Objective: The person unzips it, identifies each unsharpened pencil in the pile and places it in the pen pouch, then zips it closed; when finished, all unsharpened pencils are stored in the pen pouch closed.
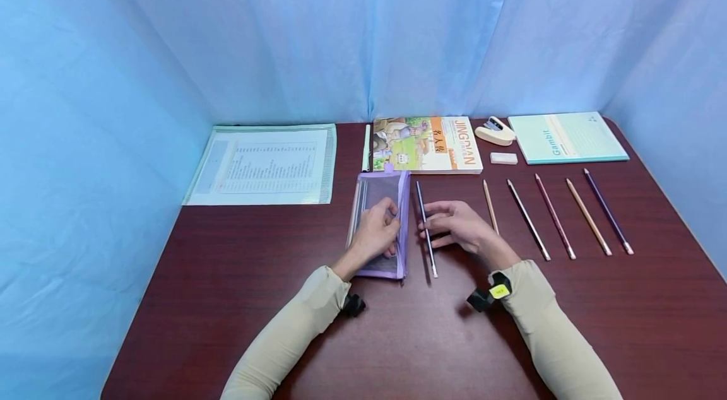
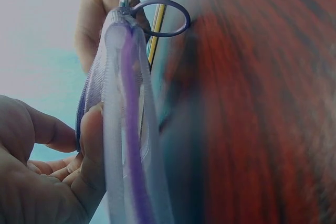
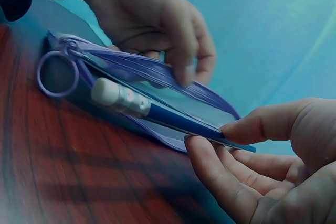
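A purple mesh pencil pouch (image 1: 379, 195) lies on the dark wooden table (image 1: 227, 274). My left hand (image 1: 379, 229) rests on it and grips its zipper edge (image 3: 131, 64), thumb against the mesh (image 2: 113, 129). My right hand (image 1: 449, 223) pinches a dark blue pencil (image 1: 425, 223) with a white eraser end (image 3: 118, 95), just right of the pouch. In the right wrist view the pencil (image 3: 178, 121) lies along the pouch's opening, between my right thumb and fingertips (image 3: 202, 153). The pouch's ring pull (image 2: 160, 18) sticks out at its near end.
Several loose pencils (image 1: 553, 217) lie in a row to the right. At the back are a picture book (image 1: 428, 144), a stapler (image 1: 495, 132), an eraser (image 1: 503, 158), a green notebook (image 1: 567, 137) and a plastic document folder (image 1: 264, 163). Blue cloth walls surround the table.
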A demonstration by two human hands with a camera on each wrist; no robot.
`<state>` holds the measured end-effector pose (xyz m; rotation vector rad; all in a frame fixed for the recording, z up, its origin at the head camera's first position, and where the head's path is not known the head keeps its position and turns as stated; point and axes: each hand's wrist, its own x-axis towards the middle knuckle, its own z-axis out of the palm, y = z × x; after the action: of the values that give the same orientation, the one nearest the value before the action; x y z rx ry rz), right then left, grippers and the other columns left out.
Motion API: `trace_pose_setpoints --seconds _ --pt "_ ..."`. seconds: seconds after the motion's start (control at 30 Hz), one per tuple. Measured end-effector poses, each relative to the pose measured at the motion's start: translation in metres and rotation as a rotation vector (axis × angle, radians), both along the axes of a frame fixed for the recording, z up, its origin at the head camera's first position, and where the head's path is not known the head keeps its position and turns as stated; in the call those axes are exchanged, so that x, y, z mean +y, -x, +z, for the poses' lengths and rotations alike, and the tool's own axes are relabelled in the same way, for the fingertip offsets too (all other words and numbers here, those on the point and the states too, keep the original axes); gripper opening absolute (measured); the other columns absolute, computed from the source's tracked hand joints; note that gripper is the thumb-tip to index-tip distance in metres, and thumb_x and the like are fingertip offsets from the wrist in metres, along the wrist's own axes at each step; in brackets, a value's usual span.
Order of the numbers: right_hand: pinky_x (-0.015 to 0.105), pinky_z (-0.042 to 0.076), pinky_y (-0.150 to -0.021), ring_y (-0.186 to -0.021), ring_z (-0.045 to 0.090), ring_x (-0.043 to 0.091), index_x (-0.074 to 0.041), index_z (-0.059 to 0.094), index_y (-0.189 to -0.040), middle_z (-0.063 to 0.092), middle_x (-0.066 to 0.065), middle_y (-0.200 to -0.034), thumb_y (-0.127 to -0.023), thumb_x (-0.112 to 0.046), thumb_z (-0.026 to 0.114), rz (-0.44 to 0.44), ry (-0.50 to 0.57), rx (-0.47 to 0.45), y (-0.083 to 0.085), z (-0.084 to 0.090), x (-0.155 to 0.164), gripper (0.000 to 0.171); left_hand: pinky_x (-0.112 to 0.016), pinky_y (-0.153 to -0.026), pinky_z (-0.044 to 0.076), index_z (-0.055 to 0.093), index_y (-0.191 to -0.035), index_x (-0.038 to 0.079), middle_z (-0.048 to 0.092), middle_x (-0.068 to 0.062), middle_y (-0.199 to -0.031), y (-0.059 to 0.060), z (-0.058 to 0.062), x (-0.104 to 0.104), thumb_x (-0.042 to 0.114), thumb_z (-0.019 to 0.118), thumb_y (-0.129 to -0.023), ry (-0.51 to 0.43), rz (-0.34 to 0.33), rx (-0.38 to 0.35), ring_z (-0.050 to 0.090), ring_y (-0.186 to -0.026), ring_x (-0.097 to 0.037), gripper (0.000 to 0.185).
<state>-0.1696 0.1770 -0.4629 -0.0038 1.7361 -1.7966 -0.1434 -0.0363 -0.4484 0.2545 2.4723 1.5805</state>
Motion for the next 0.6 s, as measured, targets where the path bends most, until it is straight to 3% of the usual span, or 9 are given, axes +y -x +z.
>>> trace_pose_setpoints --seconds 0.23,0.6 --pt "0.027 0.066 -0.066 -0.081 0.070 0.011 0.013 0.031 -0.146 0.072 -0.005 -0.086 -0.095 0.003 0.050 0.005 -0.012 -0.003 0.007 -0.005 -0.026 0.056 -0.035 -0.035 0.056 0.055 -0.105 -0.004 0.067 -0.019 -0.066 0.001 0.000 0.000 -0.001 0.047 -0.091 -0.005 -0.011 -0.012 0.055 -0.035 -0.010 0.016" --pt "0.025 0.065 -0.060 -0.073 0.068 0.007 0.012 0.038 -0.142 0.070 -0.007 -0.076 -0.091 0.006 0.055 -0.189 -0.024 0.022 0.007 -0.001 -0.050 0.054 -0.035 -0.035 0.056 0.055 -0.104 -0.003 0.067 -0.019 -0.065 0.000 0.002 0.000 0.000 0.049 -0.091 -0.007 -0.005 -0.005 0.055 -0.034 -0.010 0.014"
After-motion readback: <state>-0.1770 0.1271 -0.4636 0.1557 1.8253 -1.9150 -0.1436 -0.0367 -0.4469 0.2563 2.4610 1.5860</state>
